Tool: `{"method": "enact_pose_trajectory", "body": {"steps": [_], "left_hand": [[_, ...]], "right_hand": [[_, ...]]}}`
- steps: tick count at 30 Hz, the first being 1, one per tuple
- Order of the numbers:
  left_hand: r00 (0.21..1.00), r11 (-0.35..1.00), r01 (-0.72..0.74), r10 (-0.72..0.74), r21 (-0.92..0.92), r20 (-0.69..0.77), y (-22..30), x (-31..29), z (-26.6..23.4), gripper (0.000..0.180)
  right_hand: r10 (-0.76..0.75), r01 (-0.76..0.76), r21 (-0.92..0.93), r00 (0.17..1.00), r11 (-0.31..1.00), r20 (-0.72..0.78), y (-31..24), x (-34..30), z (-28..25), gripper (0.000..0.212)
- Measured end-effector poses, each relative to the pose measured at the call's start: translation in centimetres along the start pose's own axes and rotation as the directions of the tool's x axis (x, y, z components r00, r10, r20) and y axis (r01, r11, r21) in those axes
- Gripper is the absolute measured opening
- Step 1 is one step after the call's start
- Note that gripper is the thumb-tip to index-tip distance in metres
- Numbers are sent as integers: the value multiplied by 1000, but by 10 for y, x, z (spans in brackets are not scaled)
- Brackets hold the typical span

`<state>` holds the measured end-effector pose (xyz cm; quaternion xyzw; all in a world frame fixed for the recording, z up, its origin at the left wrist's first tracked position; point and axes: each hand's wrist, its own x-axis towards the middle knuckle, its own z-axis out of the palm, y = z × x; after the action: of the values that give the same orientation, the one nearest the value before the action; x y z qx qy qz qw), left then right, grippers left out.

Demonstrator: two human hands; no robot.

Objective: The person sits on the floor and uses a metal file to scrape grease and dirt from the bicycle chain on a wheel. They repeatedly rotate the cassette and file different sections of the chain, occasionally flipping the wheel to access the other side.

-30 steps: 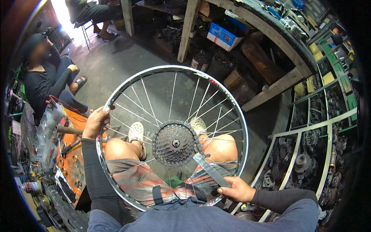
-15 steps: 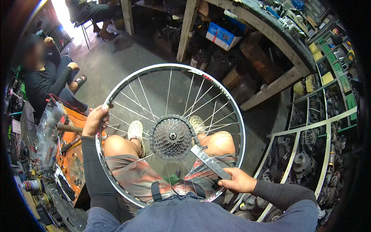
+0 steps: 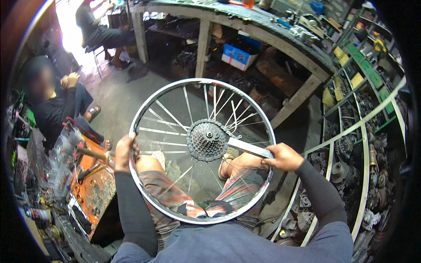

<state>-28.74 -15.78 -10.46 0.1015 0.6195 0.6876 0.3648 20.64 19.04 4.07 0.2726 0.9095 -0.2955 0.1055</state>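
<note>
Bicycle wheel (image 3: 199, 220) at the centre of the frame, held above the lap of a seated person. At its hub, a grey cassette of toothed sprockets (image 3: 209, 140) is encircled by a length of chain (image 3: 191, 151), joined to a flat metal bar (image 3: 250, 147) slanting down to the right. The right hand (image 3: 285, 157) has its fingers closed around the bar's outer end, beside the rim; the left hand (image 3: 126, 152) grips the rim at centre left. Lower left: an orange work surface (image 3: 98, 193) with tools. Left edge: another person (image 3: 59, 105), seated, hands raised together. Upper centre: a workbench (image 3: 267, 24) with a blue-and-white box (image 3: 239, 57) beneath. Right: compartmented shelving (image 3: 346, 132) filled with metal parts (image 3: 340, 171).
</note>
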Motion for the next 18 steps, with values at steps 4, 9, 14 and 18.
{"method": "enact_pose_trajectory", "body": {"steps": [4, 9, 14, 18], "left_hand": [[964, 939, -236, 259, 249, -63, -28, -54, -18, 29], [908, 507, -149, 410, 849, -86, -36, -100, -36, 39], [780, 61, -242, 605, 968, 157, 48, -107, 49, 78], [602, 21, -793, 177, 609, 778, 79, -97, 147, 116]], "right_hand": [[-82, 82, -37, 997, 996, 13, 21, 6, -10, 39], [-180, 102, -280, 946, 955, -269, 17, 15, 41, 42], [-226, 145, -255, 918, 956, -326, 17, 22, 45, 41], [-188, 128, -248, 953, 960, -238, 16, 36, 32, 46]]}}
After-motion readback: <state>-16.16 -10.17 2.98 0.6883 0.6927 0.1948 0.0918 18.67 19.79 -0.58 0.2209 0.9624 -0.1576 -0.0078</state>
